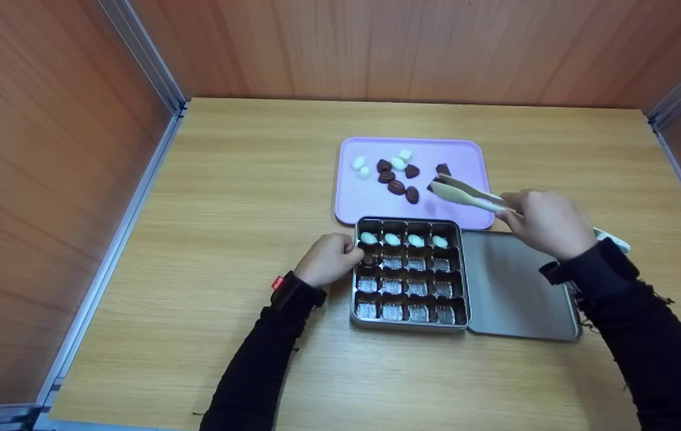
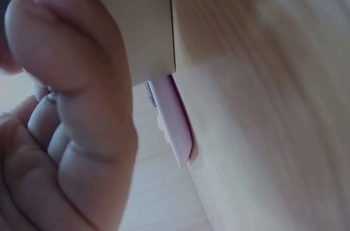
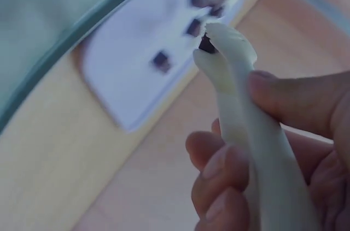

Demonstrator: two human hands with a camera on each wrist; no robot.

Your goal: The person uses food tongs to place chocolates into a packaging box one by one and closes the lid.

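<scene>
My right hand (image 1: 550,224) grips pale tongs (image 3: 268,154), thumb on one arm and fingers on the other. Between the tong tips sits a small dark chocolate (image 3: 206,44), held over the right part of the purple tray (image 1: 352,203). My left hand (image 1: 328,260) holds the left side of a metal tin (image 1: 409,327), its fingers curled at the rim. The tin has a divided insert; white chocolates (image 1: 416,240) fill the far row. One dark chocolate (image 1: 369,260) lies in the leftmost compartment of the second row, beside my left fingertips.
Several dark chocolates (image 1: 396,187) and a few white pieces (image 1: 359,162) lie on the tray behind the tin. A grey lid (image 1: 514,287) lies flat at the tin's right side, under my right forearm. Wooden panels (image 1: 400,51) enclose the table's back and sides.
</scene>
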